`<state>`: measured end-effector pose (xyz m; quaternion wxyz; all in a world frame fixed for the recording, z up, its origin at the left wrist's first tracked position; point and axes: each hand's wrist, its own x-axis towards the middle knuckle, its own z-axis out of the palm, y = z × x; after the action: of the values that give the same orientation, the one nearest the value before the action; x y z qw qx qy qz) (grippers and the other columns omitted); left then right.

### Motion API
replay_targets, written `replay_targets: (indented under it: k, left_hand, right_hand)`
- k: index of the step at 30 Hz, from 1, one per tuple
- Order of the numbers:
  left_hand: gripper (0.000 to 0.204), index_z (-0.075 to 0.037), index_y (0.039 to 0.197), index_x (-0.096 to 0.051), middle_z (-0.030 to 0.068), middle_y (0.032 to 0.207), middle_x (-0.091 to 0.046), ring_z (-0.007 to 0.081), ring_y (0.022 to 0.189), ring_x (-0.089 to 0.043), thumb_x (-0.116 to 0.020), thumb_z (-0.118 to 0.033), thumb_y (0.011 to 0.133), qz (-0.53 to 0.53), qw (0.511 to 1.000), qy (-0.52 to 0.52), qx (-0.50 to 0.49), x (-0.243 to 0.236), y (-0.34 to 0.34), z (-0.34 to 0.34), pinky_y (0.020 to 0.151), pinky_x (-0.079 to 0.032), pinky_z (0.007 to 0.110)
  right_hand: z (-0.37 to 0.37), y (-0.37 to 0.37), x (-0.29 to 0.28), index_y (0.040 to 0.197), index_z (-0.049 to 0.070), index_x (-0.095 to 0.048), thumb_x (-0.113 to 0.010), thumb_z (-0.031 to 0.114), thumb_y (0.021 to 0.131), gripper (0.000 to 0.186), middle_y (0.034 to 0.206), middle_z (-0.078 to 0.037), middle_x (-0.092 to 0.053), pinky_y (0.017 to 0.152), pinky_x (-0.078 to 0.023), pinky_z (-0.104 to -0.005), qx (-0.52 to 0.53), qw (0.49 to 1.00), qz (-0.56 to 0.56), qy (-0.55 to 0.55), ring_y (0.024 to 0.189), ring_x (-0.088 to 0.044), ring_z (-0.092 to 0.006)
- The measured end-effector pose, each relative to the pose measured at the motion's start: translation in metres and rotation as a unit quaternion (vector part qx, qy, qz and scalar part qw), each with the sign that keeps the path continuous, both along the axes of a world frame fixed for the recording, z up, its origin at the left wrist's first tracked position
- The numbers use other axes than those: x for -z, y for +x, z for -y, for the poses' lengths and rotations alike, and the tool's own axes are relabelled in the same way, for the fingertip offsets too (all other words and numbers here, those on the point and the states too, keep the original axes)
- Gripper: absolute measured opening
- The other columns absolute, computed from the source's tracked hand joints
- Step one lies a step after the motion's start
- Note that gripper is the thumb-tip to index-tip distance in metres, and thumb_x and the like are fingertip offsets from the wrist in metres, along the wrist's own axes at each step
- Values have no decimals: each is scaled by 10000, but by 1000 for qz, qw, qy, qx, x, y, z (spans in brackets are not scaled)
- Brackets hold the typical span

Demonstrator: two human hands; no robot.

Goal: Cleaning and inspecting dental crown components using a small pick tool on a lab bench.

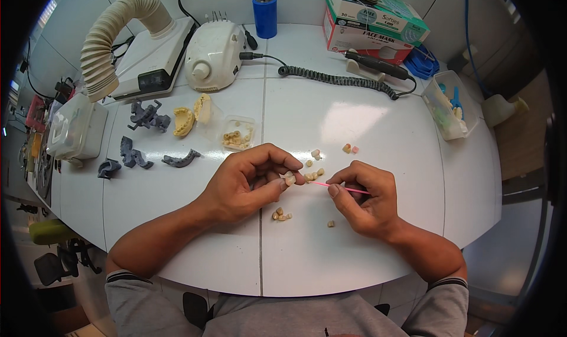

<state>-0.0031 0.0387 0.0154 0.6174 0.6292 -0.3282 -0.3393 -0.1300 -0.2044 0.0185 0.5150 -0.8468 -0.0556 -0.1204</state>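
Note:
Between the fingertips of my left hand (245, 177) is a small tooth-coloured dental crown (289, 178). A thin pink stick (351, 189), like an applicator brush, is pinched in my right hand (369, 201). Its tip points left, close to the crown; whether they touch I cannot tell. Just beyond and between my hands lie several loose crowns (319, 173) on the white table. A small cluster of crowns (280, 215) rests nearer to me, below my left hand, and a single crown (331, 223) sits by my right hand.
Grey dental models (149, 116), yellow models (183, 121) and a clear box of crowns (238, 132) stand at left. Behind are a ribbed suction hose (97, 53), a white control unit (215, 56), a cabled handpiece (378, 65) and cartons (375, 27). A plastic tub (452, 106) is far right.

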Motion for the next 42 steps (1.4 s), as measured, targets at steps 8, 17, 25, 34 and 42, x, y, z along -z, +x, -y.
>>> replay_targets:
  k: [8,17,25,34,42]
  left_hand:
    - [300,27,1299,-622,145,1166,-752,88,964,-697,-619,8,999,-8,1000,-7,-3,-1,-1,0,782,-568,244]
    - [204,17,1195,-696,98,1117,-765,96,1010,-719,-708,8,991,8,999,29,12,1,-1,-2,851,-572,237]
    - [192,14,1162,-764,70,1020,-754,88,870,-693,-753,-6,971,56,997,47,20,0,-2,0,775,-548,240]
    - [172,-3,1115,-803,67,952,-765,103,830,-688,-776,-32,947,99,992,68,24,-2,-4,2,737,-527,258]
    - [170,-9,1121,-803,58,882,-761,96,752,-655,-766,-80,971,140,986,84,23,-3,-6,3,674,-497,262]
  right_hand:
    - [0,0,-1,931,-29,-752,-744,21,912,53,786,-87,-723,553,-480,-262,0,1000,-4,3,623,-658,-110]
    - [2,-1,0,929,-16,-748,-744,32,923,49,763,-77,-705,527,-445,-269,-2,1000,4,-3,591,-617,-98]
    - [-5,2,1,947,19,-744,-790,1,883,81,709,-57,-662,497,-443,-284,-36,992,103,-56,546,-615,-144]
    - [-8,2,2,973,19,-735,-808,-36,838,163,760,-63,-647,515,-467,-309,-28,983,140,-113,590,-625,-163]
    - [-9,2,3,967,37,-729,-804,-69,766,239,773,-55,-594,508,-449,-332,-47,976,151,-147,593,-590,-184]
